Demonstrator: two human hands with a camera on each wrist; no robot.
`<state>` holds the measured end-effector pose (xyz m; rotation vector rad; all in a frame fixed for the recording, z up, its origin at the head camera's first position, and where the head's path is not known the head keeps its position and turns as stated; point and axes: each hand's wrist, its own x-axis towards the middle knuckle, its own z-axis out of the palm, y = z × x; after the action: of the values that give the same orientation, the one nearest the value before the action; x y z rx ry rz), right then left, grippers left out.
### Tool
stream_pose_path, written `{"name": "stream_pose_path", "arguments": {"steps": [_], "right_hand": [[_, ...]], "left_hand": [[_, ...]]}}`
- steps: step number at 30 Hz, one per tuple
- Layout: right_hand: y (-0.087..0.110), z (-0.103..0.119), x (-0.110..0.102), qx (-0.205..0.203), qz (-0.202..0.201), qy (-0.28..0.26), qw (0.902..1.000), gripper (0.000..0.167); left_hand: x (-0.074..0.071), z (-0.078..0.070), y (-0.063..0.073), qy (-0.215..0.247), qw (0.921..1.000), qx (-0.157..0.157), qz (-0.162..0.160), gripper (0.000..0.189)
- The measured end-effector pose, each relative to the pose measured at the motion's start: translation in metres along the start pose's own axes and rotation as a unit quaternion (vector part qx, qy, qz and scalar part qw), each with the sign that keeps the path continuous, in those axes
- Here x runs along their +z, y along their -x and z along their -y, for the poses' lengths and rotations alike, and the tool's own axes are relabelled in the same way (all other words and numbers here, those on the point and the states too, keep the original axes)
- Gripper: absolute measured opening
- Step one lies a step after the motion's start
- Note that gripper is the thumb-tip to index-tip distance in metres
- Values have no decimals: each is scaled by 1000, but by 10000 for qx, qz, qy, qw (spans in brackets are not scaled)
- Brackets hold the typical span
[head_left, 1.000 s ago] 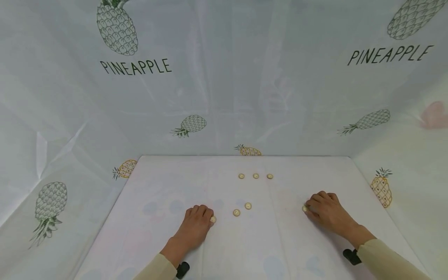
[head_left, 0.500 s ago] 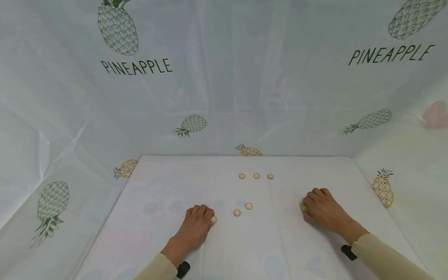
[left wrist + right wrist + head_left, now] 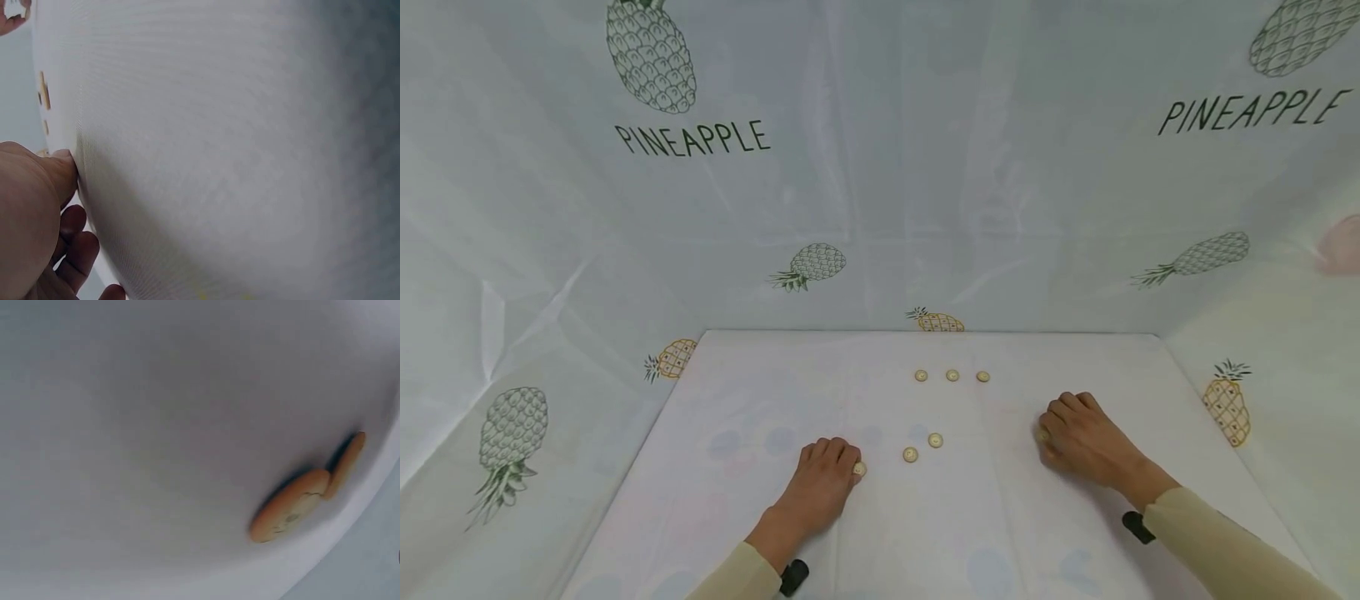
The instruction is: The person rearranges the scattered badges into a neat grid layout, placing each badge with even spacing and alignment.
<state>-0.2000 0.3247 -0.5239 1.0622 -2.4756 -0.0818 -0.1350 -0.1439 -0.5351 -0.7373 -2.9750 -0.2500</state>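
Both hands' fingers (image 3: pixel 847 457) (image 3: pixel 1062 409) curled on discs (image 3: pixel 860 469) (image 3: pixel 1044 434)

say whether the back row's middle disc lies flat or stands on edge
Flat: in the head view, the middle disc shows its round face upward on the white surface.

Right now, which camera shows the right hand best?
The head view, because it shows the back of the right hand, holding a disc. The left wrist view catches only a bit of it, in the top left corner. The right wrist view shows none of it, just two discs.
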Motion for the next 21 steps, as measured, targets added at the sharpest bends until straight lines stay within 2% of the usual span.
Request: {"name": "stream_pose_path", "arguments": {"steps": [4,8,14,21], "right_hand": [[-15,-1,0,101,129,10,9999,26],[-32,-2,6,191,95,-110,9997,27],[-55,0,17,263,97,-268,9992,23],[-74,4,26,426,412,-364,9976,20]], "left_hand": [[1,1,1,6,10000,-32,13,20],[3,1,1,33,10000,-64,51,21],[7,4,1,23,9999,11,-122,22],[4,2,1,91,9999,14,-70,21]]}}
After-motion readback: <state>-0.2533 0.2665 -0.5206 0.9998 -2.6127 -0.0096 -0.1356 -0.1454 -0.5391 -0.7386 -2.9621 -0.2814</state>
